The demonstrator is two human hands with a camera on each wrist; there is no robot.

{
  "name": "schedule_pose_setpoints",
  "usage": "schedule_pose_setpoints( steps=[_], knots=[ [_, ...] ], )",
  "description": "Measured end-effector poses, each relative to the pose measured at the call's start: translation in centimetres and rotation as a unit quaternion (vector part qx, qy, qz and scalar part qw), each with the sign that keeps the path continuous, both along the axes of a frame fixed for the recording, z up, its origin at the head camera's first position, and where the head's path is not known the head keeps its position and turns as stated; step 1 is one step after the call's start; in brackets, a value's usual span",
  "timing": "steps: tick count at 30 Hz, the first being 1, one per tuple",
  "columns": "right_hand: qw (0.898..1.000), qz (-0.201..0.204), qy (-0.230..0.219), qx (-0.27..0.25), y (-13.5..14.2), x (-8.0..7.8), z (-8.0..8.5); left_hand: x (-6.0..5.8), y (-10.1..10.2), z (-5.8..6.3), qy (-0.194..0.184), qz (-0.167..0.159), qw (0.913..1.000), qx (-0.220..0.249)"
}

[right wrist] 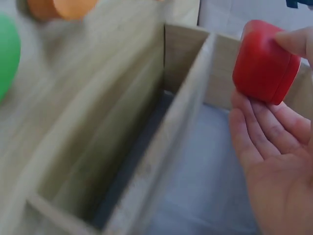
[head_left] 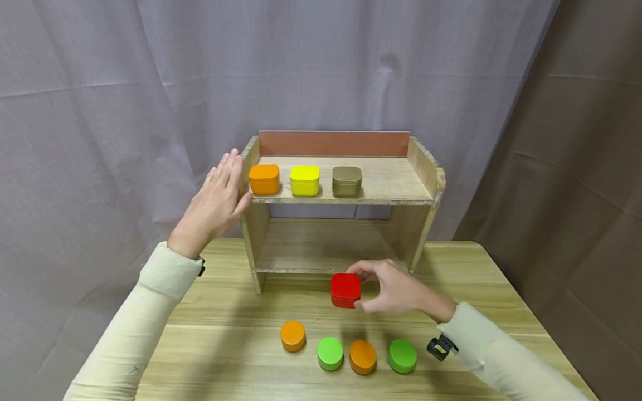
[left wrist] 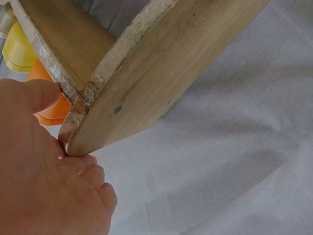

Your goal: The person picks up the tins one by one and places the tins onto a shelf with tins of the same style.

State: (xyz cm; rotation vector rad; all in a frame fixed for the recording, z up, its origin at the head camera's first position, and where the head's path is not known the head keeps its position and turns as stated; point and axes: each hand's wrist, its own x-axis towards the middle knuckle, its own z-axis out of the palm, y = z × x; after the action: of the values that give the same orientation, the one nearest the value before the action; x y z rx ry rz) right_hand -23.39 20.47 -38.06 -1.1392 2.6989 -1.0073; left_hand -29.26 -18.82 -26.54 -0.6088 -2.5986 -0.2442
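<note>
My right hand [head_left: 396, 287] pinches a small red square tin [head_left: 345, 291] between thumb and fingers, above the table and in front of the shelf's lower board. In the right wrist view, the red tin [right wrist: 264, 61] has a lid seam near one end. My left hand [head_left: 213, 197] rests against the left side panel of a wooden two-tier shelf [head_left: 341, 236], fingers straight along its outside and thumb at the front edge. On the upper board, an orange tin [head_left: 264, 179], a yellow tin [head_left: 305, 181] and an olive-brown tin [head_left: 346, 181] stand in a row from the left.
Several round lidded tins lie on the table [head_left: 225, 328] before the shelf: an orange one [head_left: 293, 336], a light green one [head_left: 330, 353], another orange one [head_left: 363, 357] and a green one [head_left: 402, 356]. Behind the shelf hangs a grey curtain [head_left: 321, 67].
</note>
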Motion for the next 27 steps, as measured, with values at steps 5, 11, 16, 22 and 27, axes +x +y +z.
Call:
schedule_pose_setpoints(
  steps=[5,11,16,22,27],
  knots=[
    [1.0,0.014,0.015,-0.003,2.1,-0.2,2.8,0.0,0.0,0.1,-0.003,0.0,1.0,0.002],
    [0.999,-0.005,0.045,0.016,4.3,-0.3,6.7,0.1,0.1,0.1,-0.003,0.0,1.0,0.002],
    [0.997,-0.013,0.076,0.028,5.6,-0.4,10.2,0.0,0.0,0.1,-0.003,0.002,1.0,0.0],
    [0.992,-0.041,0.1,0.061,6.4,-0.7,13.9,-0.2,-0.1,0.1,-0.002,0.002,1.0,-0.003],
    [0.99,-0.066,0.101,0.07,6.6,-1.6,16.2,-0.2,-0.2,0.0,-0.003,0.003,1.0,-0.004]
  ],
)
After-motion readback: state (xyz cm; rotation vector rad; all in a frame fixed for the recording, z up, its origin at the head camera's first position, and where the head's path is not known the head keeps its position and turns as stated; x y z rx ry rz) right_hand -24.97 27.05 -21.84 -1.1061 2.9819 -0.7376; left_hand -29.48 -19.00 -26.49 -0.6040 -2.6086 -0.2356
